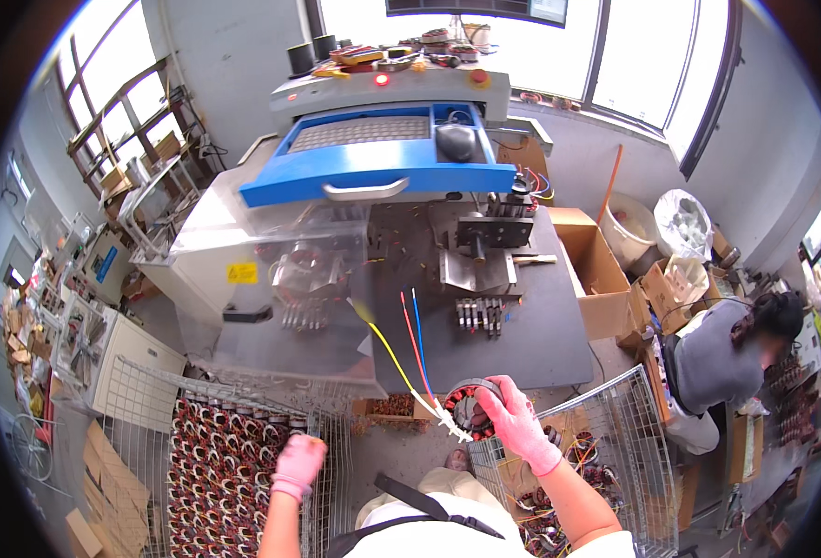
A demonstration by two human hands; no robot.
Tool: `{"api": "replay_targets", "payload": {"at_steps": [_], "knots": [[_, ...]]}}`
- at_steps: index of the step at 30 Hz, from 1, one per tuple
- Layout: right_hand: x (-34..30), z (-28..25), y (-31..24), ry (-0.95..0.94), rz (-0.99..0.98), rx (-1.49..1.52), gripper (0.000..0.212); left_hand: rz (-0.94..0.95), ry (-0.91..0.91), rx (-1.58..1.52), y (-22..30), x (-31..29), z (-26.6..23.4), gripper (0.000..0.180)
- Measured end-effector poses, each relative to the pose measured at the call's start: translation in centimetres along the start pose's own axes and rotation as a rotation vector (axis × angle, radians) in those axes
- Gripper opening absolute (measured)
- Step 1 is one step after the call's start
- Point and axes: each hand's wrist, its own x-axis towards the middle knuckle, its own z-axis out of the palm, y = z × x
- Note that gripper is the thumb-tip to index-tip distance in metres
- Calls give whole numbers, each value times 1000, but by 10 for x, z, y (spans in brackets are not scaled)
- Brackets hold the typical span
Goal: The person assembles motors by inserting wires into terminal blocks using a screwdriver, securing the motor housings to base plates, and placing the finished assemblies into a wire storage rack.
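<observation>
So I'm standing here looking over the head view, and the right hand point(520, 423), in a pink knit-looking glove, has its fingers and thumb pinching a ring-shaped stator point(460, 402). It's up in front of the person's lap, just off the near edge of the desk point(550, 349). Dark metal rim, reddish windings, white sleeving, plus thin yellow, red and blue wires point(419, 339) sticking out toward the far left.

The left hand point(299, 462), same pink glove, has its fingers curled in by the near-left wire basket point(334, 465); can't tell if anything's in them.

That basket is bendy-looking metal mesh, packed with rows of wound parts point(229, 474), all reddish coils and white bits. The near-right wire basket point(648, 442) has a looser jumble of similar parts with yellow wires, plus some cardboard.

The desk is smooth and dark grey, with little metal blocks point(480, 316) lined up toward the right and a clear plastic guard point(327, 367) on the left. Farther back, a blue drawer point(383, 179) holds a dimpled pale sheet point(364, 133) and a rounded black thing point(455, 142). An open cardboard box point(606, 312) is right beside the desk.
</observation>
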Motion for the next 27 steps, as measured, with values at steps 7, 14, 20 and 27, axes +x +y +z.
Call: {"api": "replay_targets", "payload": {"at_steps": [7,14,20,27], "knots": [[46,-64,12,71,-217,-328,38,195,-52,-1104,250,14,-95,34],[50,-82,5,34,-146,-312,40,91,-133,-1477,305,99,-90,19],[39,-121,29,230,-41,-383,34,204,449,-1593,302,105,-128,37],[77,-110,17,298,-37,-310,37,707,-615,-168,290,86,-54,21]]}}
